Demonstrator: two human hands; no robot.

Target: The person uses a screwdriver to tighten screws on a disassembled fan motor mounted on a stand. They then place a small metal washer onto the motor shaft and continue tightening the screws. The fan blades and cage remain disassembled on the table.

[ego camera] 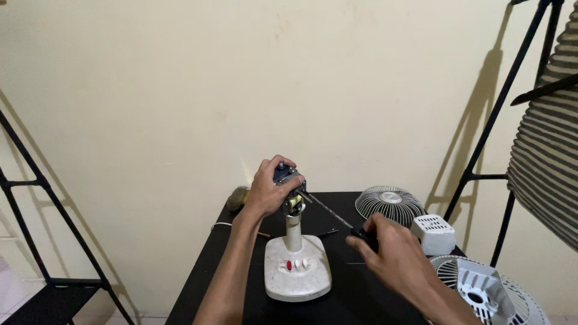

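Left hand (265,191) clamps the fan motor (290,188) atop the white stand (297,265), mid-table (355,295). Right hand (391,253) grasps the screwdriver (330,211); shaft runs up-left, tip at the motor's right side, nearer the left grip.

Bare fan motor (291,188) upright on white stand (297,271); screwdriver (330,212) angled against it.

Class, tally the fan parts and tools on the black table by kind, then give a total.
Fan stand with motor: 1
Wire grilles: 2
White vented cover: 1
White plastic housing: 1
Screwdriver: 1
Brush: 1
Total: 7
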